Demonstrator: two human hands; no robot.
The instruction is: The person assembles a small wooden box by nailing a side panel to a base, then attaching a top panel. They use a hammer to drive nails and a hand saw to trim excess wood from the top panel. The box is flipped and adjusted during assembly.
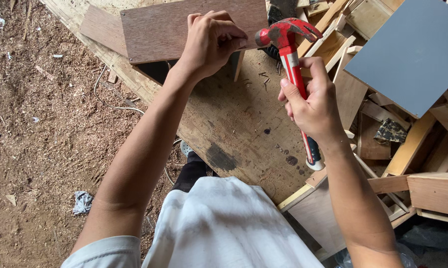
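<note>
My right hand (311, 101) grips the shaft of a red claw hammer (289, 49) with a red-and-white handle, its head raised close to the right end of a brown wooden board (159, 27). My left hand (211, 39) rests on that board's near edge with fingers pinched together; whatever it pinches is too small to make out. The board lies across a worn plywood workbench (244, 129).
A grey panel (412, 54) leans over a heap of wood offcuts (373, 124) on the right, with a small wooden box (435, 191) nearby. Sawdust-covered ground (45, 124) with a thin cable (110, 101) lies to the left. Loose nails (263, 79) are scattered on the bench.
</note>
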